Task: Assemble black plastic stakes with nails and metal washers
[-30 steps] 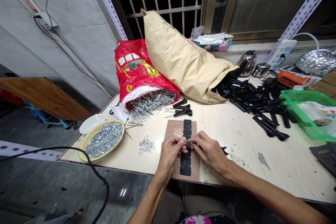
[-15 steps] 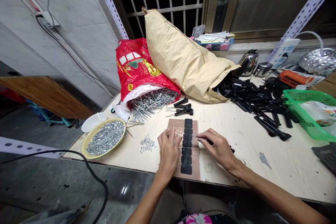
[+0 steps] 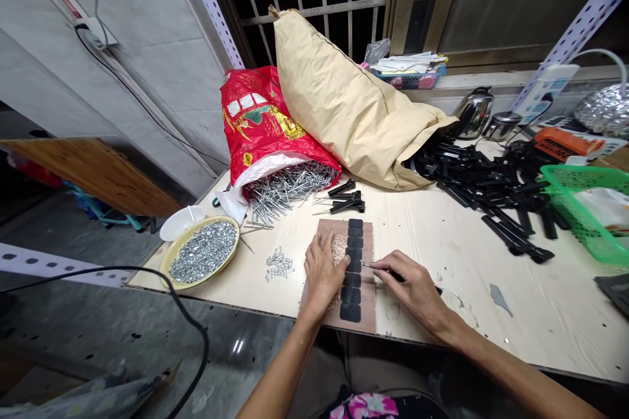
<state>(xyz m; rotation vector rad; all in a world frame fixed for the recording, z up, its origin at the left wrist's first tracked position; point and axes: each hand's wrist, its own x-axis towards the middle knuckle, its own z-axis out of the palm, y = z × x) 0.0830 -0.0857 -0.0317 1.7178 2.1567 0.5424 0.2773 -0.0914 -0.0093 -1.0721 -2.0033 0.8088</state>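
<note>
A reddish-brown board (image 3: 368, 313) lies near the table's front edge, with a column of black rounded pieces (image 3: 350, 294) along it. Small clear bits (image 3: 339, 245) are scattered on the board's left part. My left hand (image 3: 323, 272) rests on the board with its fingers apart, the thumb touching the black column. To the right of the column, my right hand (image 3: 407, 285) pinches a thin metal-tipped tool (image 3: 368, 265), its tip close to the black pieces. A small heap of shiny bits (image 3: 279, 264) sits left of the board.
A yellow bowl of shiny pieces (image 3: 204, 252) stands at the left. Behind are a red bag of nails (image 3: 260, 121) and a paper sack (image 3: 344, 105). Black parts (image 3: 486, 177) and a green basket (image 3: 580, 236) are at the right.
My left hand has moved slightly right, its thumb now on the black pieces. My right hand still holds the tool, its tip a little lower along the column. The view has shifted slightly.
</note>
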